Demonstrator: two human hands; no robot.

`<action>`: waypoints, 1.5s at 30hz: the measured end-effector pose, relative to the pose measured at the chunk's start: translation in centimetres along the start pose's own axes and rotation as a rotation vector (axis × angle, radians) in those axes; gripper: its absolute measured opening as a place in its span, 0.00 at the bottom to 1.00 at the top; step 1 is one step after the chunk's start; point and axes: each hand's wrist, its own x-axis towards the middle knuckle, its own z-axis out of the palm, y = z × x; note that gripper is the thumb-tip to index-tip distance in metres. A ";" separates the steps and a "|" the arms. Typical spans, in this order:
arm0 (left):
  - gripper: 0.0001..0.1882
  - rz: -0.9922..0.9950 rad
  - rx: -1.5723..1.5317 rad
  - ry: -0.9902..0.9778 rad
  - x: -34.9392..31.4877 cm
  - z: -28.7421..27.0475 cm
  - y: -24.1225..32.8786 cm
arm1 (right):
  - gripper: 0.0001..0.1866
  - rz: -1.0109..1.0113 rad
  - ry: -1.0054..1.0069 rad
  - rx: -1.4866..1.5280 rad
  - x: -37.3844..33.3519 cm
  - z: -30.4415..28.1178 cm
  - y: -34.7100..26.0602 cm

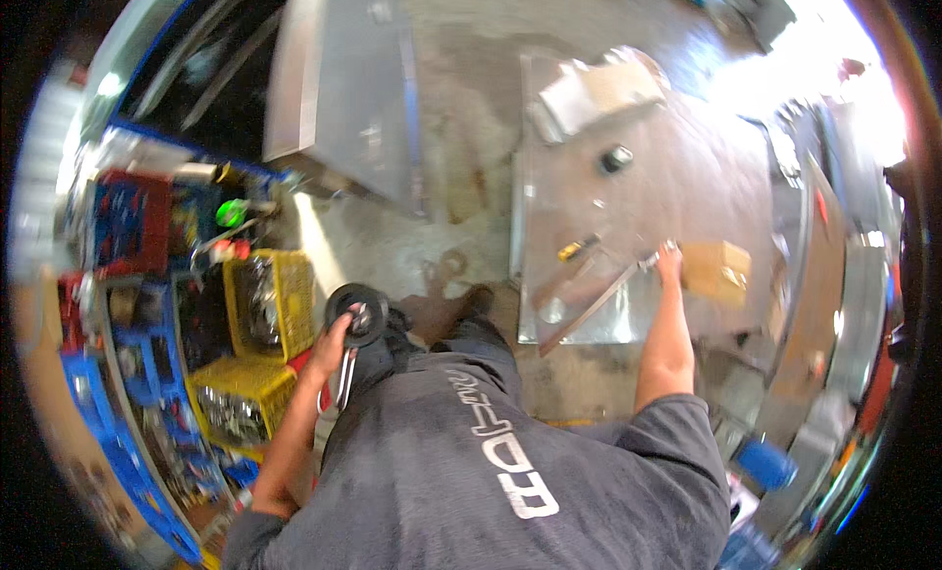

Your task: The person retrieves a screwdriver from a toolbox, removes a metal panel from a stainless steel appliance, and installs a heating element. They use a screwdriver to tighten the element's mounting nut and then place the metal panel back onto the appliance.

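Observation:
My left hand [334,346] is at my left side, its fingers closed on the edge of a thick black ring-shaped thing [356,315] with a greyish centre. Just below that hand shows a red and silver tool [345,376]; whether the hand also touches it I cannot tell. My right arm stretches forward over a metal-topped table [579,207]. There my right hand [669,261] is closed at the upper end of a long thin bar [599,305], which slants down toward the table's near left corner. Right beside this hand sits a brown cardboard box [715,272].
On the table lie a yellow and black hand tool [578,246], a small dark round object [616,159] and crumpled packaging [599,89]. Yellow crates [270,305] and blue bins [157,364] stand at left. A large grey metal cabinet [358,89] stands ahead. Blue bottles [766,464] are at lower right.

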 end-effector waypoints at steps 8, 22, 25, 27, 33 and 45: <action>0.24 -0.052 -0.015 0.035 0.0 1.2 1.3 | 0.16 0.614 -0.051 1.878 -3.4 -17.8 -1.4; 0.28 0.058 -0.002 0.057 -0.4 3.3 3.0 | 0.34 0.145 -0.430 0.391 8.0 -19.1 -19.5; 0.29 0.014 -0.044 0.082 -1.0 2.7 1.7 | 0.37 0.008 -0.392 0.352 9.5 -17.0 -18.4; 0.30 -0.012 -0.024 0.126 -1.2 2.0 0.9 | 0.34 0.105 -0.392 0.474 10.8 -14.4 -17.5; 0.28 0.023 -0.241 0.208 -1.7 -0.5 -0.1 | 0.24 -0.202 -0.261 0.260 13.4 -10.5 -16.0; 0.27 0.108 -0.931 0.587 8.5 -13.6 -1.3 | 0.13 -0.561 -0.933 0.607 -3.5 -23.4 -28.0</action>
